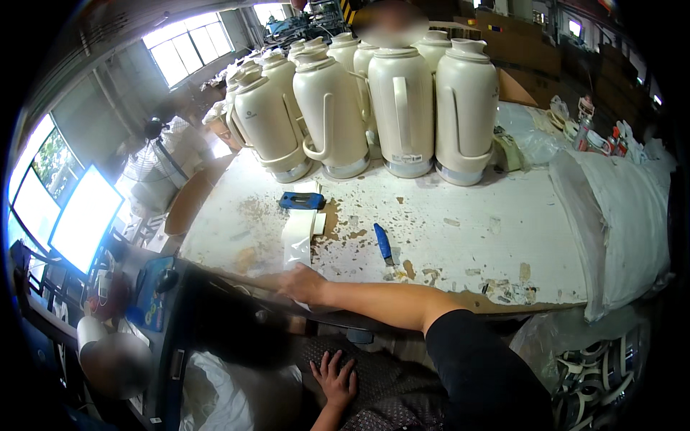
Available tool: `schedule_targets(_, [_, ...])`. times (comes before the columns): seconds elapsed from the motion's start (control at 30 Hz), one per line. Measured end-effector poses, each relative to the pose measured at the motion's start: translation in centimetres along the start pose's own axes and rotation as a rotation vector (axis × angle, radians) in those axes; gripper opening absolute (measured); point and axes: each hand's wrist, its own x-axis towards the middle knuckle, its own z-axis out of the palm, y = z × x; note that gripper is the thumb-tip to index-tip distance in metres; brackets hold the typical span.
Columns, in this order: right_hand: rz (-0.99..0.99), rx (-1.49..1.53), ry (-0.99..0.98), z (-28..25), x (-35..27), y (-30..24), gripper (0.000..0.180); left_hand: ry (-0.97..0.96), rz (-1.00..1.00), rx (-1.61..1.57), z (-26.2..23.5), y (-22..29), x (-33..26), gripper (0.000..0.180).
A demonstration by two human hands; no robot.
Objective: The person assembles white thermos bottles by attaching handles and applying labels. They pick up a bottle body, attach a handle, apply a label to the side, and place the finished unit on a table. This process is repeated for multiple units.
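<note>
Four cream jugs point(334, 108) stand upright in the front row at the far side of the white counter point(503, 237), each with one handle and one silvery band at its foot; more crowd behind them, too overlapped for me to count. Two blue tools lie between that row and me: one chunky blue tool point(302, 200) to the left and one slim blue cutter point(382, 244) nearer the middle. One long white strip point(297, 241) runs from near the chunky tool toward the near edge, where its lower end meets my right grip point(303, 284); those fingers are curled, and I cannot tell whether they pinch it. My left grip point(334, 381) holds nothing, fingers spread flat on the dark patterned cloth point(381, 373) over my lap. One pale bundle point(625, 223) sits at the counter's right end.
</note>
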Motion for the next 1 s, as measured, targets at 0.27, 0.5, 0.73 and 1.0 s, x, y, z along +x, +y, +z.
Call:
schedule_targets(0.27, [0.022, 0.131, 0.048, -1.8, -0.5, -0.6, 0.016, -0.039, -0.004, -0.020, 0.2, 0.6, 0.8, 0.024])
schedule_targets(0.5, [-0.237, 0.154, 0.200, -2.7, 0.2, -1.2, 0.008, -0.032, -0.008, -0.027, 0.5, 0.7, 1.2, 0.024])
schedule_targets(0.73, [-0.772, 0.364, 0.190, -0.2, -3.1, -8.9, 0.015, 0.042, 0.029, -0.036, 1.2, -0.3, 0.7, 0.031])
schedule_targets(1.0, [-0.543, 0.506, 0.135, -1.7, -3.4, -8.0, 0.015, 0.028, 0.038, -0.018, -0.1, 0.2, 1.4, 0.031])
